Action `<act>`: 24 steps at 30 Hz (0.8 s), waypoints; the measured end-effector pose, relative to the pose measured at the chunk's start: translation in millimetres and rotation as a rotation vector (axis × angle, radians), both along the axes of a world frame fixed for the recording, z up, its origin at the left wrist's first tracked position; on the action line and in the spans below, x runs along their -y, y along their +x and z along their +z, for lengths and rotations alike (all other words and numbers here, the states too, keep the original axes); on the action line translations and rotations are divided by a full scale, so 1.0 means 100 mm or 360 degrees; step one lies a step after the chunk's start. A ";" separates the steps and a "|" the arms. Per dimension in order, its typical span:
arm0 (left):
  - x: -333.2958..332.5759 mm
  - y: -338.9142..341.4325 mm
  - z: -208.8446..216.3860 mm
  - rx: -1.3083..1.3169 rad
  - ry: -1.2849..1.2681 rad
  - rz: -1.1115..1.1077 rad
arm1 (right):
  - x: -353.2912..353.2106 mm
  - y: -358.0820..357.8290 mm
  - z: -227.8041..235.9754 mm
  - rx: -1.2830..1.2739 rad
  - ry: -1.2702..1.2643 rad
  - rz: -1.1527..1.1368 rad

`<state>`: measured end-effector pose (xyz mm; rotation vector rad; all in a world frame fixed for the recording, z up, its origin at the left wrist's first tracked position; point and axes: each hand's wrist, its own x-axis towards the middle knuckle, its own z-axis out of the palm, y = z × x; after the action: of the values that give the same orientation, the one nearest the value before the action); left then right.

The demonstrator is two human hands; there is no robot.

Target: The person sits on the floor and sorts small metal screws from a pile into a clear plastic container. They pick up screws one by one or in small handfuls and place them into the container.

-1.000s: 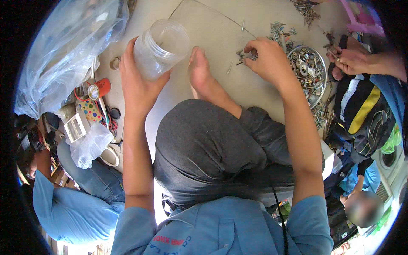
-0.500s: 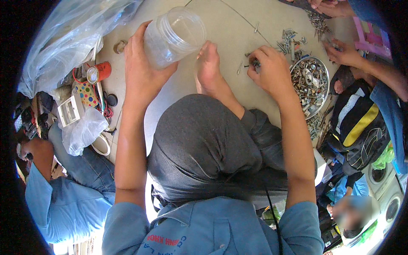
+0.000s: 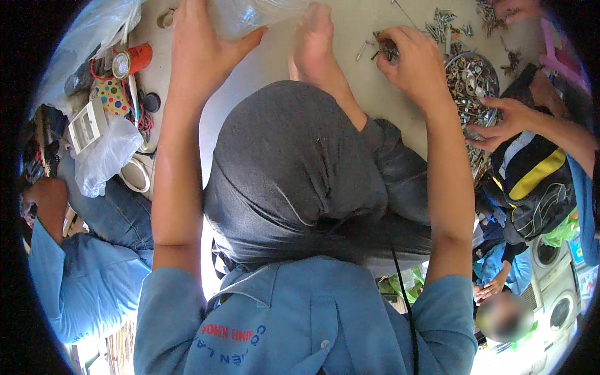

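Small dark screws point(image 3: 389, 51) are sitting between the thumb and fingertips of the right hand point(image 3: 409, 59); the fingers are curling in and pinching them just above the floor, though the knuckles are hiding how many. The clear plastic jar point(image 3: 247, 15) is resting in the crook of the left hand point(image 3: 209, 44), right of its palm; the thumb is standing wide from the fingers, gripping the jar's side, and the upper frame edge is cutting off the fingertips and most of the jar. A bare foot point(image 3: 314, 44) is showing between the hands. A loose screw point(image 3: 362, 50) is lying just left of the right hand, and a pile of screws point(image 3: 442, 26) beyond it. Further right, a co-worker's hand point(image 3: 505, 120) is reaching over a round bowl point(image 3: 495, 76) filled with metal hardware point(image 3: 470, 81).
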<state>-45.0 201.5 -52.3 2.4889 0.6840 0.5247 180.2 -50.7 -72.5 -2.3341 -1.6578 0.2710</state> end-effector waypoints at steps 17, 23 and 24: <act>0.04 0.01 -0.02 0.0005 0.0069 0.0027 | -0.28 -0.03 -0.04 -0.0125 -0.0144 -0.0235; 0.13 0.14 0.22 -0.0162 -0.0135 0.0059 | -0.92 -0.21 0.76 -0.0745 0.0532 -0.0212; 0.11 0.15 0.20 -0.0148 -0.0137 0.0035 | -1.02 -0.20 0.86 -0.0842 0.0488 -0.0192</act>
<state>-30.0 190.9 -31.9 2.4396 0.7543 0.3812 160.4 51.0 13.7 -1.9094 -1.2026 0.5162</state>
